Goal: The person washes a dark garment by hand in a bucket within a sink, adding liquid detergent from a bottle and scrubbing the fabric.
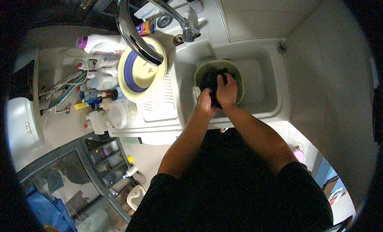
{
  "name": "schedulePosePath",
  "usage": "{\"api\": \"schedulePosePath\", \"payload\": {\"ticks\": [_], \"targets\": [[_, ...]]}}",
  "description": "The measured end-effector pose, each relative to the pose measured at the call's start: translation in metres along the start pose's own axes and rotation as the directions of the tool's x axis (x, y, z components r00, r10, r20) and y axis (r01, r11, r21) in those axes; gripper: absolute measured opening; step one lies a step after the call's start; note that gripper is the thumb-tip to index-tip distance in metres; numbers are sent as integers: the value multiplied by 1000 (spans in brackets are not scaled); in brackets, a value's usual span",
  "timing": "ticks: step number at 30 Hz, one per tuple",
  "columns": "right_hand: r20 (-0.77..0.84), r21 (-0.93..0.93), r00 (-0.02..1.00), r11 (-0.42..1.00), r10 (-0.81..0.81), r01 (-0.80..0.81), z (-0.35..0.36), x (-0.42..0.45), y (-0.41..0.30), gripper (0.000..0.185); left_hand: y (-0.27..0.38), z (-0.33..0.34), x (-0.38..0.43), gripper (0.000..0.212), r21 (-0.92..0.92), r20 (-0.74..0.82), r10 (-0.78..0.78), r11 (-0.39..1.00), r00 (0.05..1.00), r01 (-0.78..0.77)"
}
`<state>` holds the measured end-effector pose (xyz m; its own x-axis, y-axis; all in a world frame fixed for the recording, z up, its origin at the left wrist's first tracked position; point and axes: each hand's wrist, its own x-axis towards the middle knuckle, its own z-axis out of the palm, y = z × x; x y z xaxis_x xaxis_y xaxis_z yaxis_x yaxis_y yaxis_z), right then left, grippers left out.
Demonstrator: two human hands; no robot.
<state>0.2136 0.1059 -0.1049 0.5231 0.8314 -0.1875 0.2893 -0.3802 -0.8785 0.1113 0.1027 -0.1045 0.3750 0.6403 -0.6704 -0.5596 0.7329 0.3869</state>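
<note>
Both my hands grip a bundle of dark cloth (209,79) inside a pale green plastic basin (218,63), which stands in a white laundry sink (263,112). My left hand (207,102) is at the cloth's lower left side, its thumb towards the middle. From the right, my right hand (227,90) holds the cloth with its fingers bent over it. The two hands are close together. The inside of the basin is dim, and whether it contains water I cannot tell.
A chrome faucet (140,46) arches over a yellow and purple collapsible basin (124,70) on the ribbed drainboard (158,112). Several bottles, including a white detergent bottle (104,43), and a clear plastic jar (118,114) line the left side. A tiled wall (317,67) rises at the right.
</note>
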Motion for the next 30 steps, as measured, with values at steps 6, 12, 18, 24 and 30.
{"api": "schedulePosePath", "payload": {"ticks": [6, 12, 18, 24, 30], "targets": [[66, 207, 995, 974, 80, -92, -37, -16, -19, 43, 7, -2, -12, 39, -136, -41, 62, 988, 997, -67], [162, -90, 880, 881, -447, 464, -34, -66, -71, 44, 16, -31, 20, 43, -135, 140, 35, 991, 990, -16], [65, -175, 983, 968, -170, 179, 18, -37, -43, 57, 15, -31, 28, 46, -91, 127, 36, 996, 991, -24], [119, 107, 942, 939, 314, -326, 2, 6, -14, 72, 16, -7, -2, 47, 96, -139, -19, 995, 990, 32], [288, 225, 920, 916, 265, -334, -59, -18, -61, 68, 1, -22, -3, 52, -72, -38, 116, 990, 993, -118]]}}
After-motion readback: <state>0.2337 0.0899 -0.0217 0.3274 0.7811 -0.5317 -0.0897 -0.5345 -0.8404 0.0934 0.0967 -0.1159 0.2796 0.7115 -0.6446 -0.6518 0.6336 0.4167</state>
